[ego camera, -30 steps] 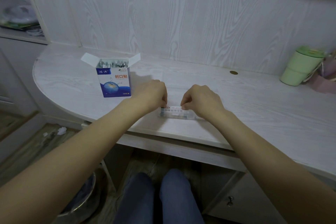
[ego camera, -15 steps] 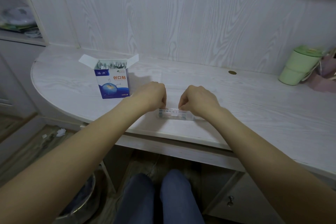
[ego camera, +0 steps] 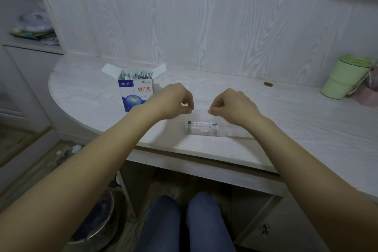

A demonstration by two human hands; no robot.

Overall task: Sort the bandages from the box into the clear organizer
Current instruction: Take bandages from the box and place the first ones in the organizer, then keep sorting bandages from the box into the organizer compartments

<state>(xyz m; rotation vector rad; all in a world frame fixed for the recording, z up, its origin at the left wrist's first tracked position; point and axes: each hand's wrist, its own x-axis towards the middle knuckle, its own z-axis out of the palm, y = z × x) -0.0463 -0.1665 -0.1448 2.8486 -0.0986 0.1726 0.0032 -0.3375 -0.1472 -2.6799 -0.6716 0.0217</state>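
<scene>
**Box nearly full, organizer barely started**

From my head camera, my left hand [ego camera: 173, 101] and right hand [ego camera: 233, 106] hover just above the desk [ego camera: 286, 120], near each other, each with thumb and forefinger pinched together. There may be a thin clear film or lid stretched between them, but it is too faint for me to be sure, so I cannot tell whether either hand actually holds anything.

The clear organizer [ego camera: 206, 129] lies flat on the desk just below and between my hands, near the front edge. I can see a green-and-white printed strip inside its left part, which I take to be bandages already laid in (the right part looks empty, though my right wrist covers some of it).

The box [ego camera: 136, 90] stands upright to my left, beside my left forearm, flaps open, with wrapped bandages [ego camera: 136, 74] packed to the top. By my judgement the sorting is at an early stage: most of the stock remains in the box.

Around me: a green cup [ego camera: 343, 77] far right against the wall, well away from the work; a small brass-coloured disc [ego camera: 268, 84] set in the desk behind my right hand; clutter on a side shelf [ego camera: 34, 26] at far left. Nothing stands between the box and the organizer.
</scene>
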